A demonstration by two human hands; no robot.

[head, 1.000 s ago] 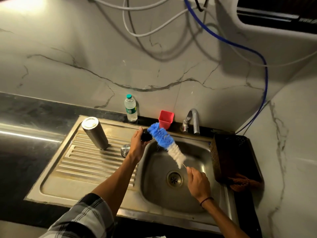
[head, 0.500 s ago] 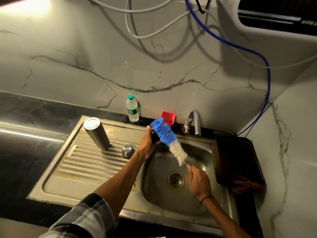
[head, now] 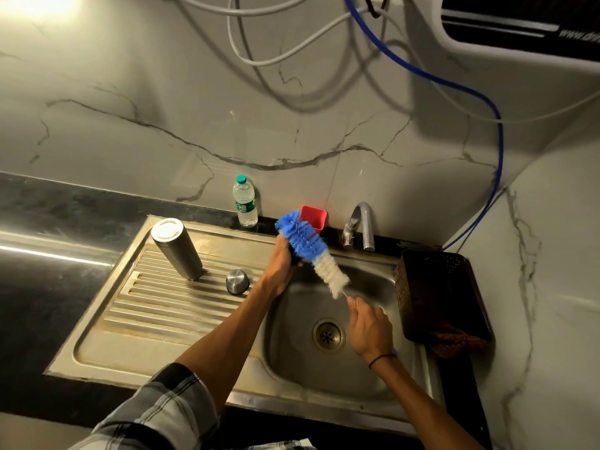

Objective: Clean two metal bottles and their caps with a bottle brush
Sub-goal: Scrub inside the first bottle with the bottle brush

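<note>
My left hand (head: pixel 281 264) grips a small dark bottle cap (head: pixel 296 258) above the sink's back left corner. The blue and white bottle brush (head: pixel 310 251) lies slantwise against the cap, which its blue bristles mostly hide. My right hand (head: pixel 368 326) holds the brush's thin handle low over the sink basin (head: pixel 292 352). A metal bottle (head: pixel 177 248) stands upside down on the ribbed drainboard (head: pixel 168 306). A round metal cap (head: pixel 237 281) sits on the drainboard to the bottle's right.
A clear plastic water bottle (head: pixel 244 201) and a red cup (head: pixel 313 218) stand at the wall behind the sink. The tap (head: pixel 360 226) rises at the back right. A dark basket (head: pixel 438 293) with a brown cloth (head: pixel 454 341) borders the basin's right side.
My left hand has moved the dark cap right and up toward the red cup. The brush has followed it, turning steeper against the cap. My right hand has stayed low over the basin.
</note>
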